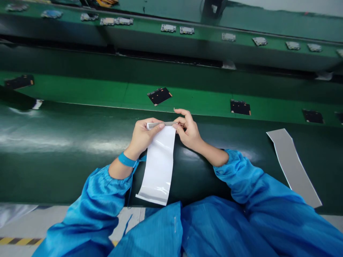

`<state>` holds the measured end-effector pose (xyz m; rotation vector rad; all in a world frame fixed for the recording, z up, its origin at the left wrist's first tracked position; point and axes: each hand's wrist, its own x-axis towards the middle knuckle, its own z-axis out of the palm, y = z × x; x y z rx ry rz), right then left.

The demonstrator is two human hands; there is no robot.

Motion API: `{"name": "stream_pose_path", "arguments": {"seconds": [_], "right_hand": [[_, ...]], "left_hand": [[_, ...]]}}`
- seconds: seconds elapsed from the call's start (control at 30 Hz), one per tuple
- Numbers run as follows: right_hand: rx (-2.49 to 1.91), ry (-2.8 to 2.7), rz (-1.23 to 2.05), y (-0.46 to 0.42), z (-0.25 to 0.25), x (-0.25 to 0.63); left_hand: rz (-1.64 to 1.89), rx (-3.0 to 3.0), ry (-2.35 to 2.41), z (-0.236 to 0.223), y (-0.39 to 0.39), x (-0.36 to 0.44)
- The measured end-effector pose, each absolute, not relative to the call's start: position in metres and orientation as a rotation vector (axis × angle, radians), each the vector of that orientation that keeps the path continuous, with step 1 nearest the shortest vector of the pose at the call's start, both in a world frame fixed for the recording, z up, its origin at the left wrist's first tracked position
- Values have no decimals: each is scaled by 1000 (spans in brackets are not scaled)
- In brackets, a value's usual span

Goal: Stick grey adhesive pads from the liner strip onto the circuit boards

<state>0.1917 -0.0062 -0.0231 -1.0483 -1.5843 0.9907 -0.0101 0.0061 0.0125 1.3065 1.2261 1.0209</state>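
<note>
A long white glossy sheet (pixel 160 160) with a grey strip along its top edge hangs down toward me over the dark green bench. My left hand (pixel 144 134) grips its upper left corner, thumb lying across the grey strip. At the upper right corner, my right hand (pixel 187 130) pinches the sheet between thumb and fingers, with one finger raised and bent. The sheet's lower end has a greyish band and lies near the bench's front edge. A blue wrist strap (pixel 127 160) with a cord circles my left wrist.
A long grey sheet (pixel 294 166) lies on the bench (pixel 66 153) at right. Beyond my hands, a green belt (pixel 112 92) carries several black circuit boards (pixel 160 96). Farther back, a raised green ledge (pixel 147 26) holds several small silvery boards (pixel 168 28). A dark cylinder (pixel 18 98) juts in from the left.
</note>
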Motion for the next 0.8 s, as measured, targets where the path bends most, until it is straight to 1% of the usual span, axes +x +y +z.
{"name": "stream_pose_path", "arguments": {"seconds": [0.27,0.43,0.63,0.8], "right_hand": [[-957,-1576,1045,-5,-24,195],[-922,-1473,1022,-1,-27,198],[-901,-1523,1017,-4,-25,197],[-897,-1449,1068,0,-26,195]], "left_hand": [[1014,1296,1235,12,6,-11],[982,1310,1221,12,8,-11],[994,1305,1211,12,7,-10],[934,1396,1251,15,7,-12]]}}
